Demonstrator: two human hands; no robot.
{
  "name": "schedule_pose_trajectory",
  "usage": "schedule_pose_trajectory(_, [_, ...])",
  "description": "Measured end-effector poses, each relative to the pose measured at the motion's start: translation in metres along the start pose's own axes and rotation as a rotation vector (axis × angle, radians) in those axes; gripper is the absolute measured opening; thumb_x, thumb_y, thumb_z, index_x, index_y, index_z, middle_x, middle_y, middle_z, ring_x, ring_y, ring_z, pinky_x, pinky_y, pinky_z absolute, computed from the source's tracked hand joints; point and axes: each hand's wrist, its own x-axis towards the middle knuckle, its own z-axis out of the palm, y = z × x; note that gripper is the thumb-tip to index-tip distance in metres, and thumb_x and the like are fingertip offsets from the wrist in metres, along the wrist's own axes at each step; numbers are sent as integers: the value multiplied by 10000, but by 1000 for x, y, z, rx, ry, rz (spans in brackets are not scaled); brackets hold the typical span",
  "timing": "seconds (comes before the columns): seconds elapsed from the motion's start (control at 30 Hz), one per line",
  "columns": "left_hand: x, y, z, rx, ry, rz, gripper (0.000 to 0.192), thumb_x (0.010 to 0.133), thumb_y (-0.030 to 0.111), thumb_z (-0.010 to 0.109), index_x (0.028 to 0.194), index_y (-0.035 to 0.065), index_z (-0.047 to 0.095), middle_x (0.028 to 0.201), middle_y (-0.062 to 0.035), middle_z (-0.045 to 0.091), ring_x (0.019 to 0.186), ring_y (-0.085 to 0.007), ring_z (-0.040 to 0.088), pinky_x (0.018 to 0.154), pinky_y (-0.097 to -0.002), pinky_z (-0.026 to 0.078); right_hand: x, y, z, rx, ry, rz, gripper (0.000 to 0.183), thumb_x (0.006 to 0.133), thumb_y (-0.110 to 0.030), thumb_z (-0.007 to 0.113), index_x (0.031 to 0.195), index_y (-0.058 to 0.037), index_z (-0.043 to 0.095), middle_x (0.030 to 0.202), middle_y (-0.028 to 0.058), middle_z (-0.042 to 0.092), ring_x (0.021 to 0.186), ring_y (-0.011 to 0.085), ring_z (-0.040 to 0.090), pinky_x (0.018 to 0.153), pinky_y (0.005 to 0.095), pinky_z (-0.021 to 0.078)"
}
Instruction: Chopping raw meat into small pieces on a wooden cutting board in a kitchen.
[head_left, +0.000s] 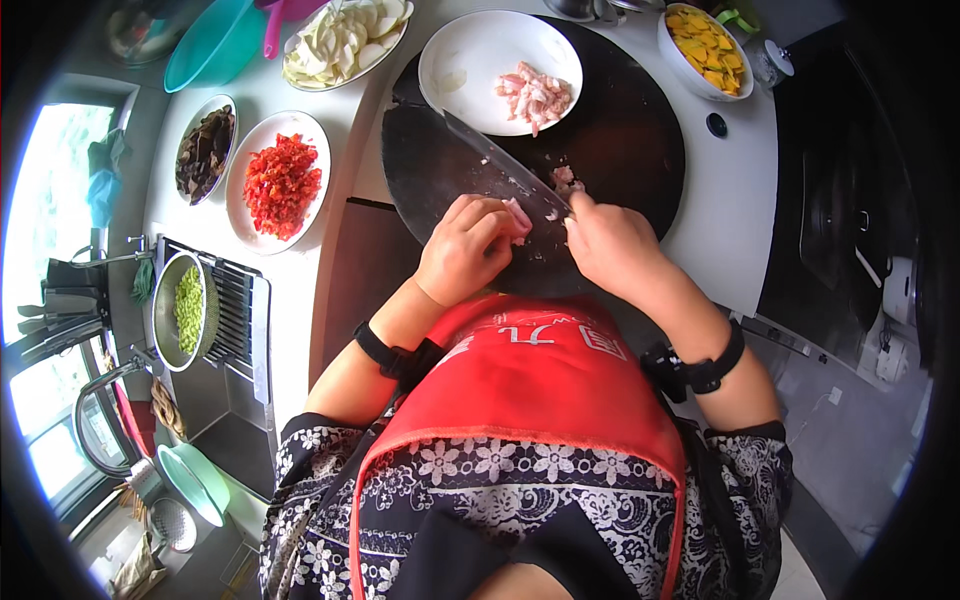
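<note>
My left hand (466, 244) holds a piece of raw meat (517, 220) down on a round dark cutting board (637, 172). In my right hand (611, 240) is the handle end of a kitchen knife (504, 159), whose blade slants up and left across the board beside the meat. Small cut bits of meat (564, 180) lie just beyond my right hand, and scraps dot the board. On the far part of the board rests a white plate (465, 56) with a heap of cut meat (536, 94) at its right side.
Left stand plates of chopped red peppers (279, 184), dark pieces (206, 154) and pale slices (345, 41), near a teal basin (214, 45). A metal strainer of green pieces (189, 307) sits over the sink. Far right are a bowl of yellow-orange slices (705, 52), a glass jar (771, 64) and a black cooktop (840, 195).
</note>
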Motion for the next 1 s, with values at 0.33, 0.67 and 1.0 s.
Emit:
schedule_pose_trajectory(0.33, [3, 3, -2, -30, -57, 18, 234, 604, -65, 615, 806, 50, 588, 884, -68, 591, 833, -259, 575, 750, -341, 486, 21, -19, 9, -83, 2, -121, 133, 816, -130, 518, 820, 2, 504, 606, 191, 583, 588, 370, 602, 550, 467, 484])
schedule_pose_trajectory(0.67, [1, 5, -3, 6, -53, -23, 246, 603, -53, 613, 822, 53, 581, 920, -75, 580, 866, -262, 566, 764, -342, 482, 0, -8, -4, -43, -163, -53, 176, 850, -159, 493, 888, 12, 506, 638, 190, 593, 612, 380, 596, 578, 466, 485])
schedule_pose_trajectory(1.0, [-3, -3, 0, 45, -22, 2, 327, 592, -74, 608, 882, 75, 588, 925, -92, 581, 861, -272, 568, 761, -348, 473, 1, -8, -20, 5, -195, -10, 138, 823, -140, 509, 845, -4, 509, 669, 197, 605, 667, 372, 618, 614, 473, 494])
